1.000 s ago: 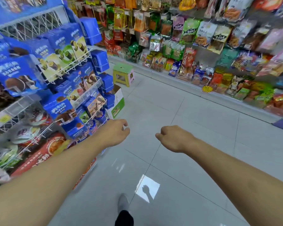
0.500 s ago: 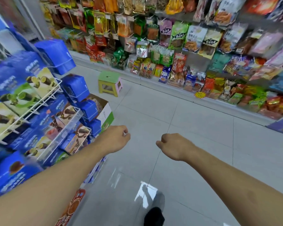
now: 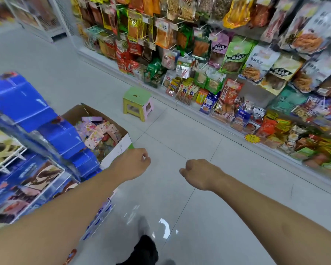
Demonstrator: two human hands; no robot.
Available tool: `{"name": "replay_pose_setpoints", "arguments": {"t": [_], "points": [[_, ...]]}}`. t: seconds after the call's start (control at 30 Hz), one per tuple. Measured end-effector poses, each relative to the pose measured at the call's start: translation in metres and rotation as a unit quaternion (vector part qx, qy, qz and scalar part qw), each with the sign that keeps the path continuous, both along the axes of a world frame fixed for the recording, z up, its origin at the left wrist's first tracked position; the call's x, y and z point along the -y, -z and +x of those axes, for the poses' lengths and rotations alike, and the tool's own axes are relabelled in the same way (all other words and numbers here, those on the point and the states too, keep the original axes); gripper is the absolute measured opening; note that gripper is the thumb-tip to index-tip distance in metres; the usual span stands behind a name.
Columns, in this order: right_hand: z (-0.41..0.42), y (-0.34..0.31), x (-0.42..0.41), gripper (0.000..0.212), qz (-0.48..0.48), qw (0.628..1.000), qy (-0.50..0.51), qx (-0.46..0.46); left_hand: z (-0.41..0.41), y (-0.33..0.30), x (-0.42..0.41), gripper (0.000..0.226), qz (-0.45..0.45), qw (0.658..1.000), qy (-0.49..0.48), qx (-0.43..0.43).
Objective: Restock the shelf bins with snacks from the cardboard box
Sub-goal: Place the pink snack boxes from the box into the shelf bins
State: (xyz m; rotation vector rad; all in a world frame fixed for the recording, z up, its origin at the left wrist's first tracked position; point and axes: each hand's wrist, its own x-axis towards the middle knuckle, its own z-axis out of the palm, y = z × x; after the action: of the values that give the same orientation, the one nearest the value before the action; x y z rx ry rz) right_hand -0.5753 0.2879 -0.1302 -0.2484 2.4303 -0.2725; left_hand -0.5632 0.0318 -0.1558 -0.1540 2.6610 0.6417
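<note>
An open cardboard box [image 3: 118,151] stands on the floor at the left, beside the blue shelf bins [image 3: 59,134]. Pink and patterned snack packs [image 3: 98,133] fill it. My left hand [image 3: 131,163] hovers just right of the box's near corner, fingers curled into a fist with nothing in it. My right hand [image 3: 198,174] hangs over the floor tiles to the right, also a curled fist that holds nothing. Neither hand touches the box.
A wire rack of blue biscuit boxes [image 3: 21,180] fills the left edge. A small green and pink stool [image 3: 137,104] stands on the floor ahead. Hanging snack bags [image 3: 237,60] line the right wall down to floor level. My dark shoe [image 3: 144,249] is below.
The view has moved forward along the aisle and turned, so the box's inside with its snack packs now shows. Both hands keep the same curled pose in front of me.
</note>
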Motion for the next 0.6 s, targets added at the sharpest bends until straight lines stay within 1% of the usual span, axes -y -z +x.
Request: {"name": "replay_pose_setpoints", "arguments": {"t": [0.07,0.17,0.3,0.4,0.53,0.6], "points": [[-0.042,0.001,0.008,0.039,-0.001,1.000,-0.015,-0.004,-0.039,0.007,0.004,0.024,0.009,1.000,-0.012,0.006],[-0.102,0.004,0.014,0.036,-0.003,1.000,-0.011,-0.003,-0.098,0.021,0.010,0.023,0.027,0.999,-0.019,0.003],[-0.173,-0.003,0.014,0.040,-0.012,1.000,-0.003,0.003,-0.171,0.019,0.012,0.028,0.032,0.999,-0.026,0.005],[-0.231,-0.006,0.010,0.043,-0.020,1.000,0.002,0.010,-0.227,0.013,0.009,0.023,0.016,0.999,-0.042,0.012],[-0.323,0.008,0.007,0.041,-0.009,0.999,-0.032,0.015,-0.305,0.022,0.013,0.022,0.006,0.998,-0.068,0.018],[-0.371,0.019,0.009,0.041,-0.008,0.998,-0.057,0.014,-0.338,0.031,0.017,0.022,0.003,0.995,-0.097,0.019]]}}
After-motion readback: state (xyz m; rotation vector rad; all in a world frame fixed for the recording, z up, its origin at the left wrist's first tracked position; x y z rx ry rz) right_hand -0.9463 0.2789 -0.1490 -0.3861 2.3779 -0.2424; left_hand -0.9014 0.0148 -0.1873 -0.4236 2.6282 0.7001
